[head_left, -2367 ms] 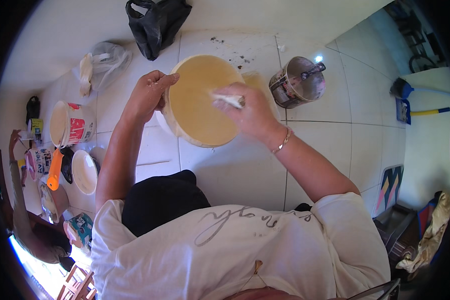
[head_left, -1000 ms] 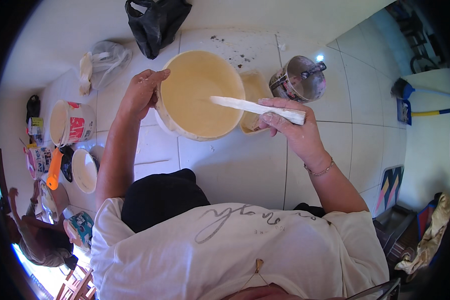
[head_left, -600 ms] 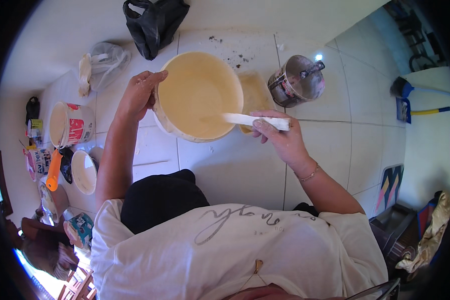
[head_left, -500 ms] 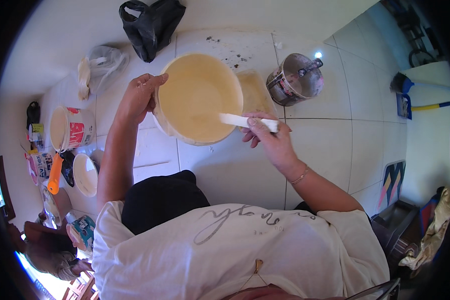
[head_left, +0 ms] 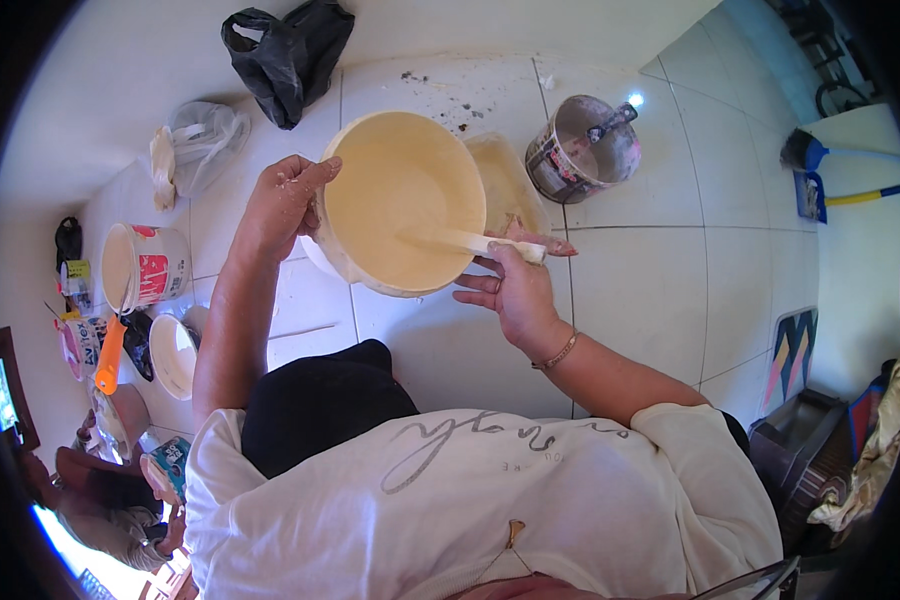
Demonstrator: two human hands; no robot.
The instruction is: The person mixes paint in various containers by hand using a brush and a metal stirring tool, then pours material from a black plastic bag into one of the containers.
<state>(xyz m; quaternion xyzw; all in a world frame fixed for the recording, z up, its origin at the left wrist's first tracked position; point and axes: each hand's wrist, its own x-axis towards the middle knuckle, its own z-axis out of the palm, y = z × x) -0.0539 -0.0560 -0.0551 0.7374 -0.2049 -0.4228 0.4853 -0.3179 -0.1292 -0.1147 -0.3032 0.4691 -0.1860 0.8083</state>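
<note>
A round bucket (head_left: 336, 258) with a pale yellow inside is tilted in front of me. My left hand (head_left: 282, 208) grips its left rim, the thumb over the edge. Smooth cream-yellow liquid (head_left: 410, 215) that looks like paint is inside. From the right, a white flat stick (head_left: 500, 244) reaches over the rim, its tip in the liquid. My right hand (head_left: 518, 292) holds the stick's outer end between thumb and index finger, the other fingers spread below. Whitish smears mark both hands. Behind the bucket lies a shallow yellowish tray (head_left: 510, 180), partly hidden.
A stained bucket (head_left: 570, 178) with a dark-handled tool stands right. At left are a white pail (head_left: 160, 265), an orange-handled tool (head_left: 110, 355) and a white bowl (head_left: 173, 357). Plastic bags (head_left: 290, 65) lie by the wall. A broom (head_left: 805, 152) stands far right; another person (head_left: 110, 510) is lower left.
My right hand has shifted left and its fingers have spread; the stick's outer end has dropped slightly. My left hand still grips the bucket. The other person's arm at lower left has moved.
</note>
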